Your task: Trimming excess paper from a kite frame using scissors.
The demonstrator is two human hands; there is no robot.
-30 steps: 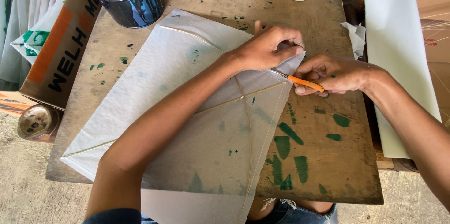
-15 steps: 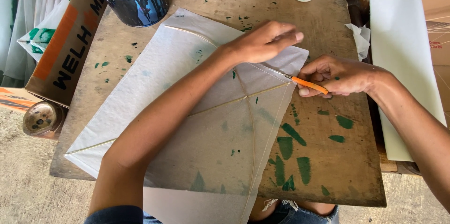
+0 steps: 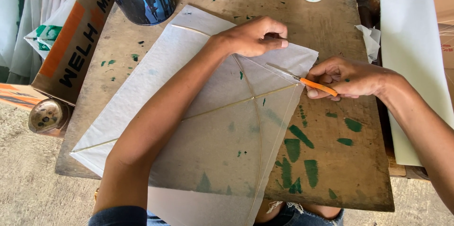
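The left hand point(image 3: 255, 37) presses flat, pinning the white paper kite point(image 3: 198, 126) steady while the right hand point(image 3: 347, 78) grips orange-handled scissors point(image 3: 302, 80) at its edge.

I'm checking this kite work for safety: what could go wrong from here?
The scissors in the right hand point toward the left hand, whose fingers press the kite paper close by, so a slip might nick them. The thin paper could also tear along the stick.
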